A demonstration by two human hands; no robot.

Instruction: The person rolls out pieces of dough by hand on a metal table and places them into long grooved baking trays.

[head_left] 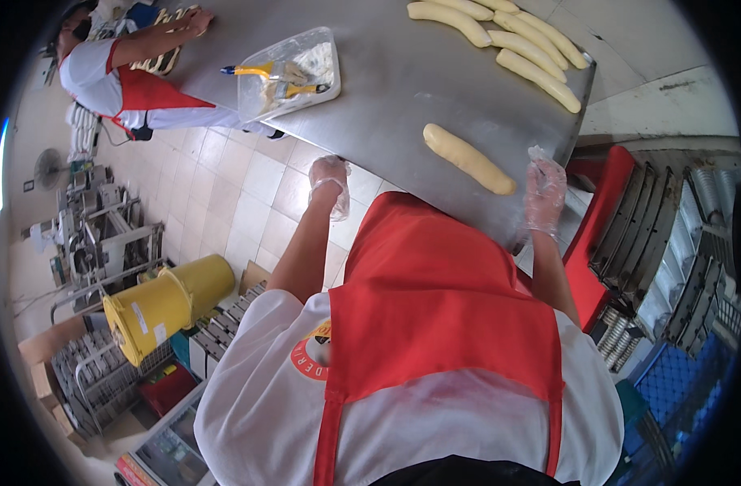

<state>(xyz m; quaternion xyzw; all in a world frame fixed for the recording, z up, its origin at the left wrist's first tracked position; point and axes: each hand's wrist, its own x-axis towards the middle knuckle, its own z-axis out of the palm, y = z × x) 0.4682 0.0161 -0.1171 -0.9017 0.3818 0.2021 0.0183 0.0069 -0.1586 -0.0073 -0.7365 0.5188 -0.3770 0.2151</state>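
Observation:
A single pale dough roll (469,159) lies at a slant on the metal table in front of me, between my hands and touched by neither. My right hand (544,190), in a clear plastic glove, is at the table's right edge beside the roll, its fingers stretched out and holding nothing I can see. My left hand (330,180), gloved the same way, is at the near table edge left of the roll; its fingers are hidden. Farther off at the right corner lie several more dough rolls (538,80) side by side.
On the metal table (370,81), a clear plastic tub (328,69) holds brushes (277,71) and a whitish substance. A co-worker (115,77) reaches over the far left side. A yellow bin (148,312) stands lower left; metal pans (634,231) are stacked at the right.

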